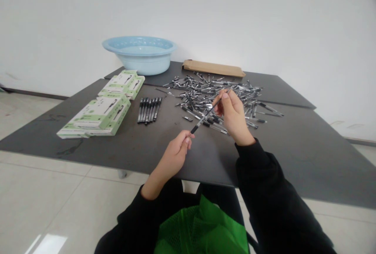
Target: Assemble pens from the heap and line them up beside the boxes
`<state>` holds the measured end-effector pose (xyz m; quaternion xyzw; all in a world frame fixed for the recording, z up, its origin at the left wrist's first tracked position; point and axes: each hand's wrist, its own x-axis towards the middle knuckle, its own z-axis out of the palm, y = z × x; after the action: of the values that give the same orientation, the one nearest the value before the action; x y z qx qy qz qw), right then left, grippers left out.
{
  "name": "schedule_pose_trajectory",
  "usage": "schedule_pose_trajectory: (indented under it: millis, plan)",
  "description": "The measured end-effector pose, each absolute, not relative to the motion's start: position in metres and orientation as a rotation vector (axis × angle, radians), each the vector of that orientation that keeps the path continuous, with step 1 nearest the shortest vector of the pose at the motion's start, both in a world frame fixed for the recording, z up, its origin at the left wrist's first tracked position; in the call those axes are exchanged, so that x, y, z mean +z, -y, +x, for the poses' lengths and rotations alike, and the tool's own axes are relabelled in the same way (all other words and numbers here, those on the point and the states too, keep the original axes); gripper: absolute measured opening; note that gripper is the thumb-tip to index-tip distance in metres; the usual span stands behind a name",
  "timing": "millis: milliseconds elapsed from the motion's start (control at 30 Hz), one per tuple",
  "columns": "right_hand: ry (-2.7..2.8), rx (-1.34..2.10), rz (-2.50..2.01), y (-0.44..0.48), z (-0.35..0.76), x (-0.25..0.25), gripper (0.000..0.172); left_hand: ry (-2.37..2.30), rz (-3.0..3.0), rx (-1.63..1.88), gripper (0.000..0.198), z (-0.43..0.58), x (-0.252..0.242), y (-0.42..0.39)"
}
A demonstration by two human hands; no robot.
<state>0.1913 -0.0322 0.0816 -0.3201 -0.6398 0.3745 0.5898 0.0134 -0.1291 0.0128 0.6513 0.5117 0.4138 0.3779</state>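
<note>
Over the near side of the pen heap (202, 91), my left hand (176, 149) and right hand (234, 115) pinch opposite ends of a slender pen (206, 115), which a crooked push could bend.

Soft, even indoor light, with one hard glare on the floor.
Pale, diffuse light spreads over the far wall (264, 19), its source out of view; the glossy floor (29, 191) throws back a blown-out white patch at near left. Shadows on the dark table (308, 148) are faint, a dull sheen lying near the hands (174, 152). The black sleeves (270, 191) sink almost to featureless dark. Fine print on the boxes (96, 113) blurs, and the heaped pens (199, 93) run together. Wide-angle stretching pulls the table's near corners outward; the extreme far right corner darkens.
</note>
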Motion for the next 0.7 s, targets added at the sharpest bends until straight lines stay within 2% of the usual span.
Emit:
schedule_pose_trajectory:
  millis: [700]
  plan:
    - [1.522, 0.915, -0.74, 0.0339, 0.1922, 0.0832, 0.034, -1.263, 1.658, 1.069, 0.027, 0.0111, 0.0092, 0.1298]
